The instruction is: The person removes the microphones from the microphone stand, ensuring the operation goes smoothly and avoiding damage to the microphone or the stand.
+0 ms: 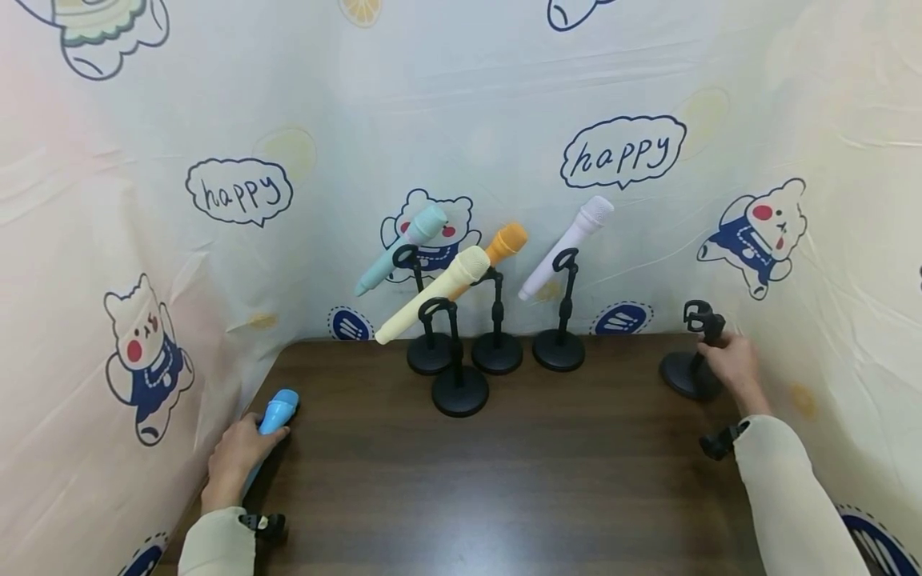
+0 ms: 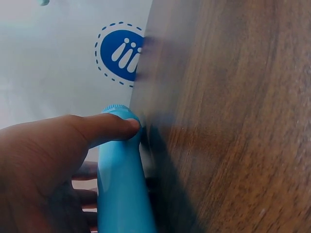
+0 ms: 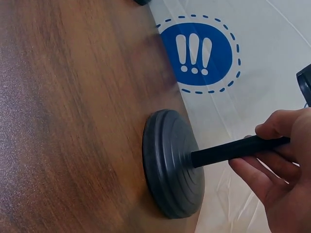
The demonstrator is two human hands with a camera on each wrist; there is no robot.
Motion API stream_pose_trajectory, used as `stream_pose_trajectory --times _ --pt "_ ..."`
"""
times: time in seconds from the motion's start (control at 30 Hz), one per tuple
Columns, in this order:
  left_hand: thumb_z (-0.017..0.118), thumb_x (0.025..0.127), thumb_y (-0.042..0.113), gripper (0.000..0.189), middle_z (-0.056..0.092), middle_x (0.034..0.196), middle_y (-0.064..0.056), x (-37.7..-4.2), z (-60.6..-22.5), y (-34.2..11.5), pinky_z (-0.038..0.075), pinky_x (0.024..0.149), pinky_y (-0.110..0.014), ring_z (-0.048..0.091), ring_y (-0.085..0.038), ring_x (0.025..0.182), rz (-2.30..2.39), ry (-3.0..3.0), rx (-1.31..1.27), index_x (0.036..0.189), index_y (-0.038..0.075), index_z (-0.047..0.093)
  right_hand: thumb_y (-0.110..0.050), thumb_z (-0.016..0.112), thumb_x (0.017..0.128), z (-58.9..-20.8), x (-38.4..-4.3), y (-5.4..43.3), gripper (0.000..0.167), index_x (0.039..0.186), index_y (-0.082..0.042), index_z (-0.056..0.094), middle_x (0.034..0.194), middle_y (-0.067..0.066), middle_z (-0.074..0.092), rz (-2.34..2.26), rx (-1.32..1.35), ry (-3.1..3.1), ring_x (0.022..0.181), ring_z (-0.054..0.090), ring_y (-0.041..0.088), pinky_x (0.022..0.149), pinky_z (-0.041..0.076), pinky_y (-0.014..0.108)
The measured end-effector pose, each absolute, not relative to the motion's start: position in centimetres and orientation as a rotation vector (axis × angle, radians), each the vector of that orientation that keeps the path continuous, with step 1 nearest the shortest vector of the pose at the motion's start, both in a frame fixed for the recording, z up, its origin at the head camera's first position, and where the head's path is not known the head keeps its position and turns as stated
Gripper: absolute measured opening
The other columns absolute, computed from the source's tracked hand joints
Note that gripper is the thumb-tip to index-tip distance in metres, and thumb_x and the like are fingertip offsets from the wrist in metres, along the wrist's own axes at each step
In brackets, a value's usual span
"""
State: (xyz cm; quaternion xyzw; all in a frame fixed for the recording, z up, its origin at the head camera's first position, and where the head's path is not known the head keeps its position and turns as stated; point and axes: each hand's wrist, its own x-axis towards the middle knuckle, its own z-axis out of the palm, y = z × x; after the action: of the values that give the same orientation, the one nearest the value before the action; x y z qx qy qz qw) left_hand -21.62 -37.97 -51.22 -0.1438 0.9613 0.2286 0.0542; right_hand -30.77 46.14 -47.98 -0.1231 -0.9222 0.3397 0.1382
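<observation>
"Happy" is written in two speech bubbles [image 1: 623, 152] on the pale backdrop [image 1: 461, 112], whose blue ovals [image 3: 197, 54] bear exclamation-like marks.

The person's left sleeve [image 1: 216, 546] and right sleeve [image 1: 785, 484] are plain off-white; near each cuff is worn one small black wrist camera [image 1: 716, 445].

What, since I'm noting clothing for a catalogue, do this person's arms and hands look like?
Both arms wear plain, off-white long sleeves, the left sleeve and right sleeve alike. A small black device sits at each wrist: the left device and the right device. The left hand and right hand are ungloved.
</observation>
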Motion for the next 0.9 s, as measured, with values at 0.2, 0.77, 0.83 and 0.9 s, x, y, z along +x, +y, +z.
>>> stream_pose_trajectory --times 0.2,0.77,0.83,0.9 --pt "0.068 0.099 0.052 0.088 0.051 0.138 -0.045 -21.56 -51.43 -37.98 0.051 0.084 -0.067 0.061 -0.054 0.108 0.698 2.918 -0.442 0.147 -0.016 0.041 -0.023 0.062 0.104 -48.0 -30.4 46.04 0.047 0.128 0.016 0.065 0.129 0.042 0.064 1.024 -0.38 -2.708 0.112 0.062 0.051 0.082 0.048 0.044" --pt "0.068 0.099 0.053 0.089 0.051 0.138 -0.044 -21.42 -51.6 -38.29 0.051 0.085 -0.067 0.06 -0.052 0.107 0.709 2.933 -0.442 0.148 -0.016 0.041 -0.025 0.059 0.106 -47.92 -30.06 45.63 0.046 0.129 0.015 0.064 0.131 0.042 0.063 1.051 -0.355 -2.728 0.118 0.061 0.055 0.093 0.049 0.06" --pt "0.069 0.098 0.053 0.088 0.052 0.136 -0.044 -21.33 -51.55 -38.25 0.051 0.085 -0.066 0.06 -0.051 0.106 0.71 2.948 -0.439 0.146 -0.016 0.042 -0.024 0.059 0.106 -47.8 -30.04 45.6 0.046 0.13 0.016 0.062 0.131 0.043 0.062 1.039 -0.357 -2.739 0.117 0.061 0.056 0.094 0.049 0.062" --pt "0.07 0.098 0.05 0.087 0.051 0.135 -0.044 -21.21 -51.43 -38.12 0.05 0.086 -0.067 0.059 -0.052 0.107 0.703 2.973 -0.436 0.146 -0.016 0.042 -0.023 0.059 0.106 -47.66 -29.99 45.53 0.046 0.13 0.016 0.061 0.131 0.044 0.061 1.03 -0.359 -2.751 0.116 0.06 0.057 0.095 0.05 0.064"
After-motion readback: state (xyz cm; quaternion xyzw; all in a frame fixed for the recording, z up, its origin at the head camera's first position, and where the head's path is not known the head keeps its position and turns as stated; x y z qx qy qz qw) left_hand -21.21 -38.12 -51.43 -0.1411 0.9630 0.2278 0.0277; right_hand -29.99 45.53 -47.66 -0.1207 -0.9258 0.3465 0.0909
